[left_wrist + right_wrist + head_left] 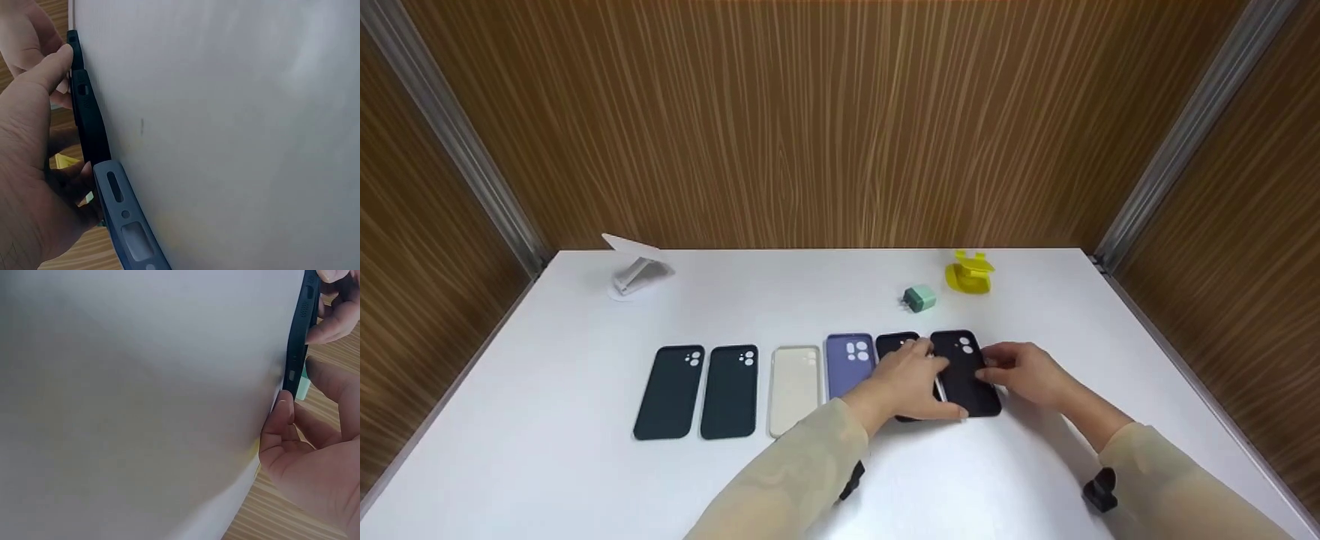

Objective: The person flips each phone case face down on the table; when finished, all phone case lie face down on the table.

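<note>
Both hands meet at the right end of a row of phone cases on the white bench (pixel 585 480). The left hand (pixel 911 379) and right hand (pixel 1027 373) grip the sides of a black silicone phone case (pixel 964 375), fingers curled around its edges. It lies just beside another black case (pixel 894 345) and a lavender silicone case (pixel 849 360).
</note>
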A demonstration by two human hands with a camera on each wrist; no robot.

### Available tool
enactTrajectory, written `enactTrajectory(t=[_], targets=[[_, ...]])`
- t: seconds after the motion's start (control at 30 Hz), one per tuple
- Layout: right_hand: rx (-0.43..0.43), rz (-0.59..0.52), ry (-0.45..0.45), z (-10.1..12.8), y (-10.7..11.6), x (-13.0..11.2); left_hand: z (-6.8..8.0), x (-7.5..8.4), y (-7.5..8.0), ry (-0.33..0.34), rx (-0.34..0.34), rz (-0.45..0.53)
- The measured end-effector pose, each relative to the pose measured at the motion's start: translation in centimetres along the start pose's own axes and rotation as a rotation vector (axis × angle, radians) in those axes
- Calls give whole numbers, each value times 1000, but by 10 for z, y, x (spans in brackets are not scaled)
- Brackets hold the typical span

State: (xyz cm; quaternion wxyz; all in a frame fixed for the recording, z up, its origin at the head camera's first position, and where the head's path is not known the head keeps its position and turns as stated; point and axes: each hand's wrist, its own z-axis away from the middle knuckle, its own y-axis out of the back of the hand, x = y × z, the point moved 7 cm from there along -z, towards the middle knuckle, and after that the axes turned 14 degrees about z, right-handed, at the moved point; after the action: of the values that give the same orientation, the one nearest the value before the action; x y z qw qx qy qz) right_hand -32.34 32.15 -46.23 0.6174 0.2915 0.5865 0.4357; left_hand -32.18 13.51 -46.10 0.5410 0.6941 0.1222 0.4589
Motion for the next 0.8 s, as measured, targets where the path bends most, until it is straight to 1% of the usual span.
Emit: enactTrajectory(t=[0.27,0.4,0.57,0.73,0.8], targets=[[18,-22,-2,-1,-1,0,-2,-2,-2,7,4,0],[19,-49,11,1,-1,1,-2,-2,-3,13,2,18],[15,-88,0,6,0,4,-2,-2,-7,27,-5,42],[7,-126,-15,5,3,4,-2,-4,-3,52,-2,42],[-6,-166,-20,4,4,4,-2,-6,-2,56,-4,40]])
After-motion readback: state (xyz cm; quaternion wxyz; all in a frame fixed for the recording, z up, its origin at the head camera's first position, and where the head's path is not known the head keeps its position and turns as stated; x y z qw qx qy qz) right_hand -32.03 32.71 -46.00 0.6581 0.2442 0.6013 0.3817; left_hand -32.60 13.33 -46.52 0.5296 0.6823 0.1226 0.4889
